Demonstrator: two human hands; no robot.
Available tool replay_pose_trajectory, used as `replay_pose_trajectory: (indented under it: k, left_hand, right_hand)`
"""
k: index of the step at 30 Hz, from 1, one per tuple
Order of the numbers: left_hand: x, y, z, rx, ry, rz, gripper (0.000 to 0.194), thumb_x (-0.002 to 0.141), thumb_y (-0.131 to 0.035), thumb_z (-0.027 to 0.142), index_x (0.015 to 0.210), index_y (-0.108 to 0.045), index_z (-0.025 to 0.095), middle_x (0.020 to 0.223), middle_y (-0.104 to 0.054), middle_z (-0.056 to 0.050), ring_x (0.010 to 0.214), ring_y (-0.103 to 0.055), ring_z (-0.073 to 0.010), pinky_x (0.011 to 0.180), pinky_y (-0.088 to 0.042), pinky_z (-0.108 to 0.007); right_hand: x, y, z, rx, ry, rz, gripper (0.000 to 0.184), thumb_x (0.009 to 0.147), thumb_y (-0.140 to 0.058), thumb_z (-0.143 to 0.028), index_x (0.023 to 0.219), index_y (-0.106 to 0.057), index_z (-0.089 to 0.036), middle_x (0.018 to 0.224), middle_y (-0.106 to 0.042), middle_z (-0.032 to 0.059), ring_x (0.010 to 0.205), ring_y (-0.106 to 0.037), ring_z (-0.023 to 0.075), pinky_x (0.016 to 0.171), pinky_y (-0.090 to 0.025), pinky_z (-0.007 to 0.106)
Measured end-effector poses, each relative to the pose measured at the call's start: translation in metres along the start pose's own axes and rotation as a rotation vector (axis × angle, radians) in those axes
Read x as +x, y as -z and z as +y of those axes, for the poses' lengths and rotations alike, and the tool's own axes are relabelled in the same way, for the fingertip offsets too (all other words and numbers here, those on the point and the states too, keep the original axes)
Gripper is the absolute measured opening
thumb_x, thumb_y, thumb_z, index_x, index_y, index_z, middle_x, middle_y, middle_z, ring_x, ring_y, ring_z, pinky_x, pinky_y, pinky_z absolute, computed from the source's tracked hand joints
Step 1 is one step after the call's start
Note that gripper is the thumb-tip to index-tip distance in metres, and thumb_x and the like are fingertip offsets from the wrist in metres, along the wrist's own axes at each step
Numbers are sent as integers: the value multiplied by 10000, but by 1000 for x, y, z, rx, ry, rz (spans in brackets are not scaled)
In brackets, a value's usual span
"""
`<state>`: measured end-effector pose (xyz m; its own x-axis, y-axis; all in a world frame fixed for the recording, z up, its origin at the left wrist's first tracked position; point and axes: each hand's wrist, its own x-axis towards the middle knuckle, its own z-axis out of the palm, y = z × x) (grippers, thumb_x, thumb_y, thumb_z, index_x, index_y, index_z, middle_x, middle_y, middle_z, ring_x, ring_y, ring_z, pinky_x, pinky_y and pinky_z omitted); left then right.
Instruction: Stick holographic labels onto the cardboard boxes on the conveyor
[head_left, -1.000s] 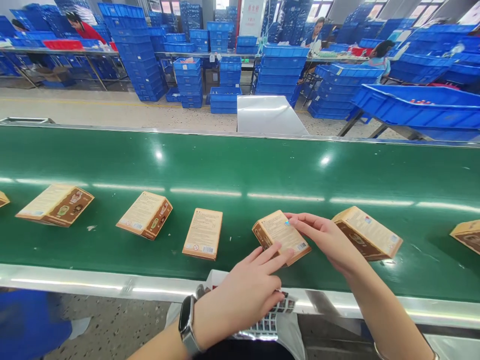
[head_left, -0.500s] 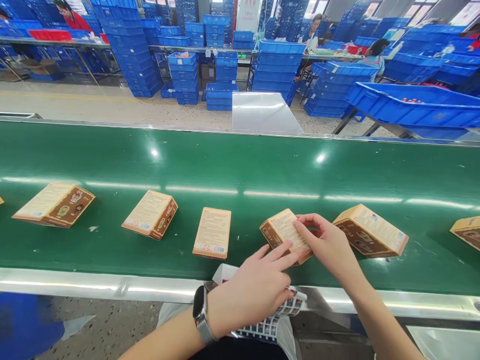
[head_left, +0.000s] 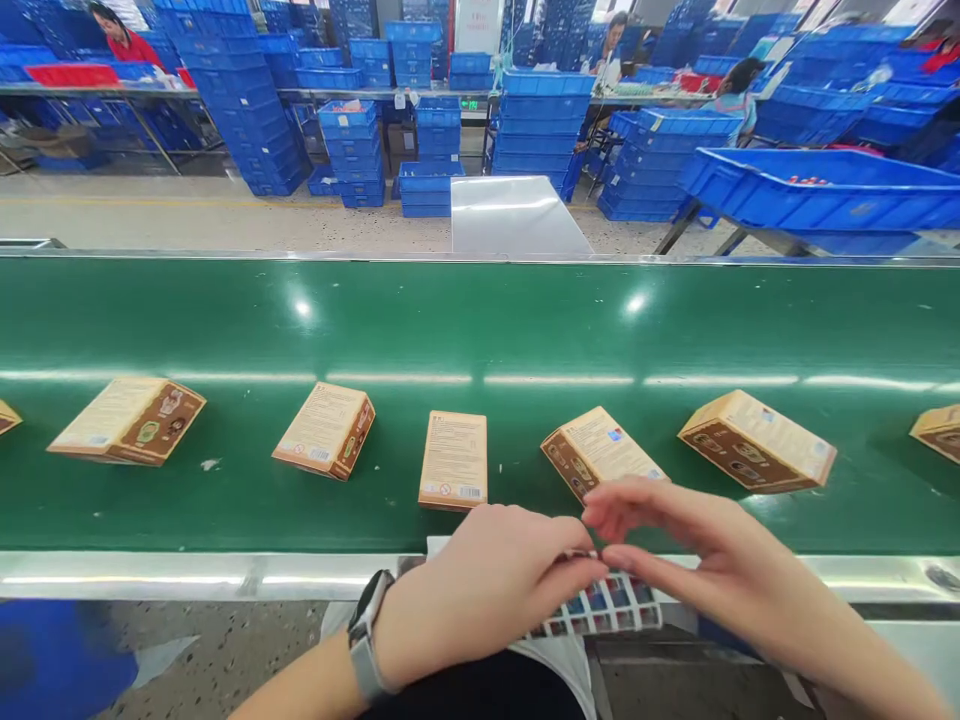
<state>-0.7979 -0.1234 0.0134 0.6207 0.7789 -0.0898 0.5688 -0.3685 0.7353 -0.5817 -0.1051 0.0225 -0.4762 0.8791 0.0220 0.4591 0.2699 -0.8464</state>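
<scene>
Left hand (head_left: 499, 568) pinches sticker sheet (head_left: 616, 606), white grid around small dark, blue and reddish patches, curved, at near edge of green belt (head_left: 225, 320). Right hand (head_left: 716, 560) half-open beside it, contact unclear.

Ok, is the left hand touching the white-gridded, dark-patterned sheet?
Touching. In the head view, the left hand pinches the sheet between thumb and fingers.

I see a big factory room. A long green belt (head_left: 465, 310) carries small boxes (head_left: 454, 458). Behind it, I see tall piles of blue bins (head_left: 544, 125) and a person in red (head_left: 131, 45) at a long worktop (head_left: 150, 92).
</scene>
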Motion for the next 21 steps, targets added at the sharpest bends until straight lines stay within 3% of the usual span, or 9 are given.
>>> replay_pose_trajectory:
  k: [2,5,8,12,16,18,21]
  left_hand:
    - [-7,7,-1,-101,76,-1,177,961,-624,376,952,-676,207,716,-684,36,623,-614,-132,565,-375,-231]
    - [-16,11,-6,-202,175,8,210,878,-727,384,978,-661,212,761,-683,32,695,-609,-148,580,-374,-224]
    - [-20,11,-7,-183,212,44,108,899,-699,299,899,-661,199,776,-669,17,740,-594,-157,613,-375,-229]
    - [-19,8,-7,-190,224,53,75,922,-651,230,855,-647,195,752,-655,25,673,-568,-140,603,-363,-238]
    - [-15,5,-12,-268,262,79,95,926,-635,222,835,-626,195,727,-661,36,669,-590,-142,623,-394,-244]
    - [-16,5,-15,-267,285,100,85,927,-634,229,848,-627,202,749,-681,37,694,-612,-149,639,-414,-252]
    - [-22,7,-21,-167,235,120,78,916,-665,240,853,-630,208,801,-698,27,751,-637,-166,671,-457,-273]
  right_hand:
    - [-5,-5,-6,12,28,-67,146,939,-668,-359,1057,-702,-280,937,-766,6,800,-743,173,717,-617,235]
    - [-5,-13,-6,-63,120,-56,113,977,-621,-293,1071,-684,-291,925,-756,-20,774,-734,138,699,-604,188]
    - [-1,-19,-1,-202,270,-12,108,1011,-569,-264,1077,-654,-264,941,-743,-5,784,-728,132,699,-599,178]
    - [-2,-27,1,-492,499,70,207,1049,-431,-165,1041,-634,-201,1039,-725,79,883,-725,176,740,-603,247]
    - [-6,-33,-3,-693,649,184,224,1004,-453,-78,970,-651,-176,1061,-734,123,950,-702,253,818,-580,382]
    - [-5,-33,-3,-590,582,216,178,990,-516,-115,941,-662,-205,1073,-738,92,975,-694,247,851,-564,386]
    - [6,-34,4,-221,221,295,139,958,-621,-310,851,-682,-245,1081,-741,61,991,-694,240,822,-571,359]
